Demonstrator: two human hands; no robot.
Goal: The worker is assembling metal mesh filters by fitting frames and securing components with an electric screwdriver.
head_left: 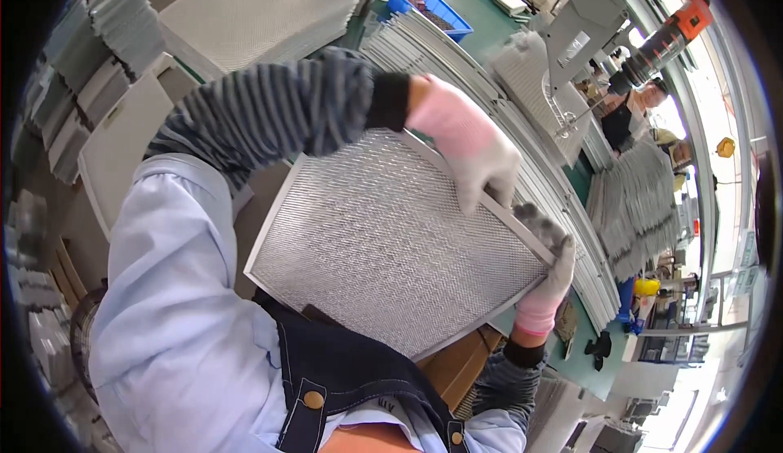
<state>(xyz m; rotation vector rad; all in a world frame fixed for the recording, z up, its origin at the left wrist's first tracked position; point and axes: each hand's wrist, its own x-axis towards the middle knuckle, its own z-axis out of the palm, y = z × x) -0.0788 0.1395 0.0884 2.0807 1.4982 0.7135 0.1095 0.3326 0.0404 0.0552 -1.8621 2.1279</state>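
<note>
A framed metal mesh filter panel [391, 241] is held tilted in front of my body, over my dark apron. My left hand [469, 143], in a pink and white glove, reaches across from the left and grips the panel's upper right edge, thumb over the mesh side. Around the right-hand corner of the same panel, my right hand [550, 269] is closed, its gloved fingers bent over the frame. Part of each hand's grip is hidden behind the frame. Striped sleeve covers [269, 114] run down both my forearms.
Beyond the panel, a long row of stacked frames [522, 151] lies on a green table [599, 371]. A blue bin [428, 13] sits at the back. An orange and black power driver [661, 45] hangs at upper right. Mesh stacks [253, 13] stand at left; people [632, 114] work at far right.
</note>
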